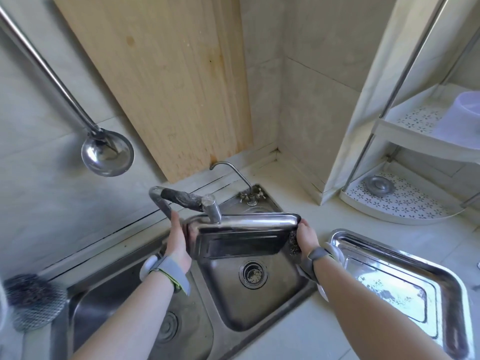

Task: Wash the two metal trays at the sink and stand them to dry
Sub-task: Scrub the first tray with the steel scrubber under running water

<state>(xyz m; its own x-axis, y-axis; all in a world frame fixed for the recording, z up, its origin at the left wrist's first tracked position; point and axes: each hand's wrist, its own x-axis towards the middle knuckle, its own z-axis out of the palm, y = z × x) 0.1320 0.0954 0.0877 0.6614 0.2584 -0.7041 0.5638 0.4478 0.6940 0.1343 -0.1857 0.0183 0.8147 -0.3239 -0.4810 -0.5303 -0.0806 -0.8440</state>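
One tray (241,237) is held tilted on its long edge over the right basin of the sink (272,307), just under the spout of the tap (211,211). Its left end is gripped by the left hand (178,242). Its right end is gripped by the right hand (307,237), with a dark scourer (293,245) pinned between palm and rim. The second tray (389,279) is laid flat on the surface (285,341), right of the sink. A wire scrubber (33,300) is seen near left, a ladle (107,154) is hung on the left wall, and a wooden board (161,74) is propped behind the tap. A corner shelf (394,203) is set at the far right.
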